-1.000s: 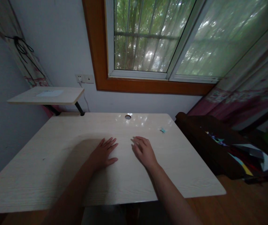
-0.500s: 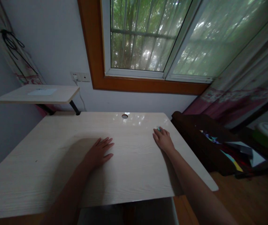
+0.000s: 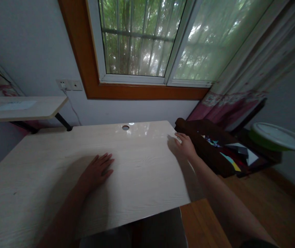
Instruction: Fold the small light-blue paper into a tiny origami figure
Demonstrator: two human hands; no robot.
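My left hand (image 3: pixel 97 172) lies flat on the pale wood-grain desk (image 3: pixel 142 179), palm down with the fingers slightly spread and nothing in them. Over the desk's far right side, my right hand (image 3: pixel 186 145) is raised a little, its shadow falling on the desktop to its left. Its fingers are bent together; a small detail shows at the fingertips, too tiny and dim to name. Part of the desk's right edge is hidden behind the right forearm.
A raised shelf (image 3: pixel 41 105) with a white sheet (image 3: pixel 15 105) stands at the left. A cable hole (image 3: pixel 125 127) lies near the back edge. Right of the desk are a dark brown piece of furniture (image 3: pixel 188 129) with papers and a green tub (image 3: pixel 263 137) with a whitish top.
My view has turned to the right. My right hand has lifted and moved right toward the desk's edge; the teal bit at its fingers no longer shows clearly. My left hand stays flat.
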